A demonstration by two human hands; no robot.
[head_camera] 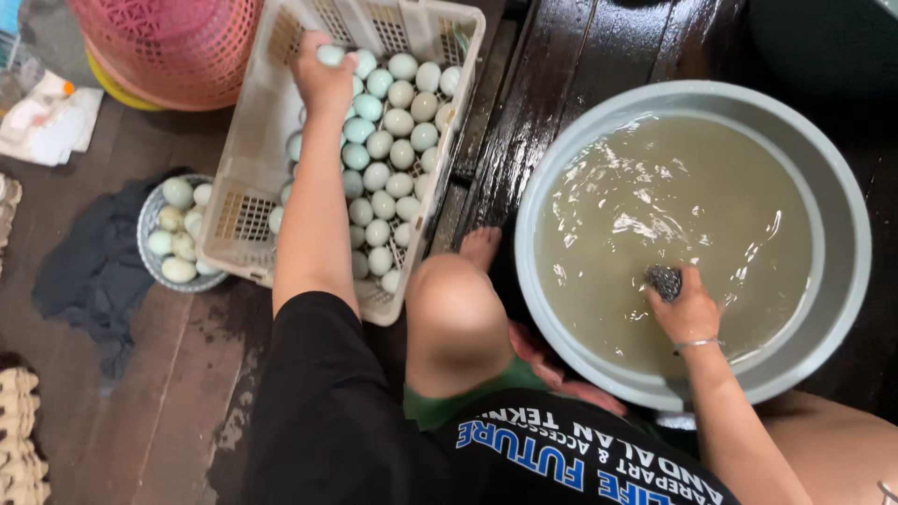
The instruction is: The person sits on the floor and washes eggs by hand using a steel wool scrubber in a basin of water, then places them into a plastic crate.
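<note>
Two hands apart, left fingers gripping pale egg over crate, right fingers closed on probably a scrubber, basin, wet dark floorboards.

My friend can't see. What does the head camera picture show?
A person's left hand holds a pale egg over a white crate full of eggs, while the right hand holds a dark scrubber in a grey basin of cloudy water.

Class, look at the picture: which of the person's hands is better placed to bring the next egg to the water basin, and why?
Left. The left hand already grips an egg over the crate, while the right hand is occupied with a scrubber in the basin.
</note>
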